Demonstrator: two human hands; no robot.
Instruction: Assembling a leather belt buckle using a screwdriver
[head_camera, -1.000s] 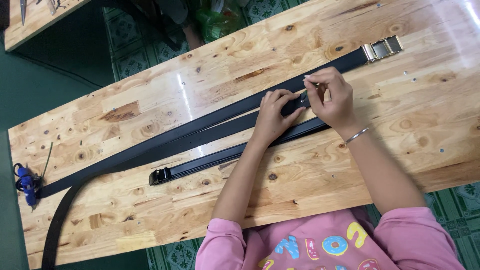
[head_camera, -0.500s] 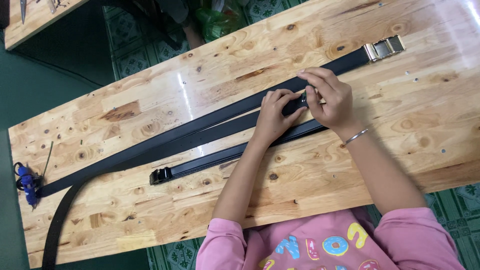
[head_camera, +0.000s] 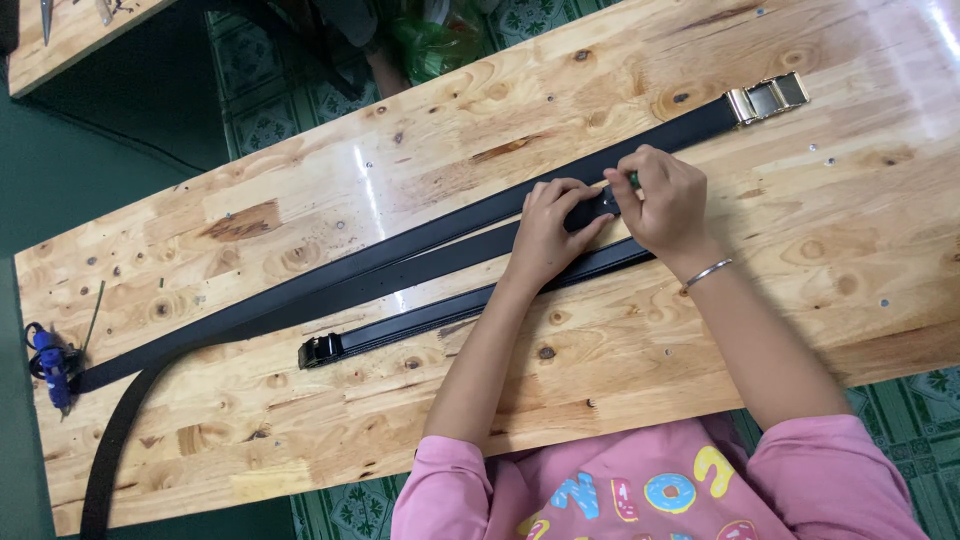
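Observation:
A long black belt (head_camera: 420, 240) runs diagonally across the wooden table (head_camera: 300, 180), ending in a gold metal buckle (head_camera: 767, 98) at the upper right. A second black strap (head_camera: 440, 310) with a black clasp (head_camera: 320, 350) lies just below it. My left hand (head_camera: 550, 232) presses flat on the straps. My right hand (head_camera: 668, 200) is closed on a small green-tipped tool (head_camera: 633, 181) held against the belt, next to the left fingers.
A blue tool (head_camera: 50, 365) lies at the table's left edge beside a thin rod (head_camera: 93, 315). The belt's tail hangs off the lower left corner. Green patterned floor tiles (head_camera: 270, 90) and a second wooden bench (head_camera: 70, 30) lie beyond the table.
My right hand has curled down over the belt, fingers tucking in from a raised pinch. The left hand stays pressed on the straps.

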